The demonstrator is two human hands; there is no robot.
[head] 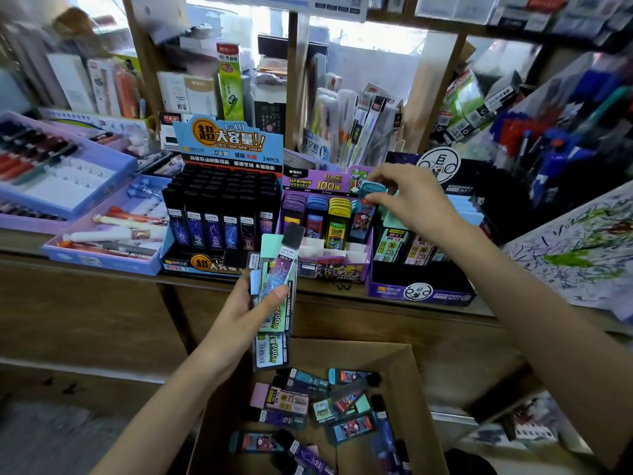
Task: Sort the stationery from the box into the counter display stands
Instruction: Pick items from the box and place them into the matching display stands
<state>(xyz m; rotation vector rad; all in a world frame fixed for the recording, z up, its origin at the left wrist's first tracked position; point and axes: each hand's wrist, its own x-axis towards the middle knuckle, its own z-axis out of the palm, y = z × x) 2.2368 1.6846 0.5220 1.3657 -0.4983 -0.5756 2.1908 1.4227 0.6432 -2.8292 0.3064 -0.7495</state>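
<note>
cardboard box (404,378) sits lowest in view, below the wooden counter (394,313), with loose lead cases (349,404) scattered inside it. just above the box, the left hand (246,311) grips a fanned bunch of lead cases (278,296), thumb pressed across their fronts; a black-capped purple one stands on top of the bunch. on the counter above the box stand three display stands: a blue-fronted stand (219,214) packed with black cases to the left, a purple stand (329,228) in the middle with purple, blue and yellow cases in its rows, and a dark stand (421,269) to the right. the right hand (407,200) is pinched on a teal-capped case (363,214) at the right end of the purple stand's rows, fingers closed over its cap.
</note>
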